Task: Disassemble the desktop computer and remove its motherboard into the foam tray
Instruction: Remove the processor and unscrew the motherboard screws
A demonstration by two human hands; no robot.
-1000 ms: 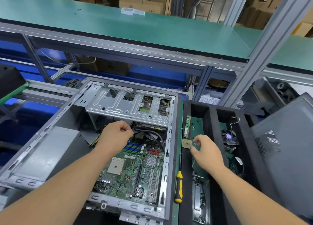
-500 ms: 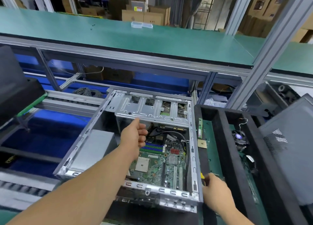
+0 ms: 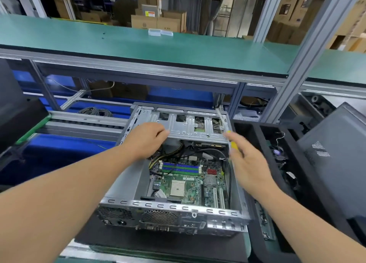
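Case (image 3: 172, 209) sits open in front of me on the bench, side panel off, rear I/O end nearest me. Foam tray (image 3: 257, 143) is black, just beside the case on my right, w/ a fan and other parts already in its slots. Drive cage (image 3: 188, 128) spans the far end of the case. Mobo (image 3: 184, 185) is seated flat on the case floor, green PCB, bare CPU socket, blue RAM slots; black and yellow cables run over its far edge under the cage.

My left hand (image 3: 146, 140) grips the cage's near edge, fingers curled over it. My right hand (image 3: 249, 163) holds a yellow-handled screwdriver (image 3: 227, 136), shaft pointing up toward the cage's right corner; blurred, so exact grip is hard to read.

Handling guess: mobo is light and stiff but fragile, so lift by bare edges, not socket, slots or heatsink. Cables probably need unplugging first.
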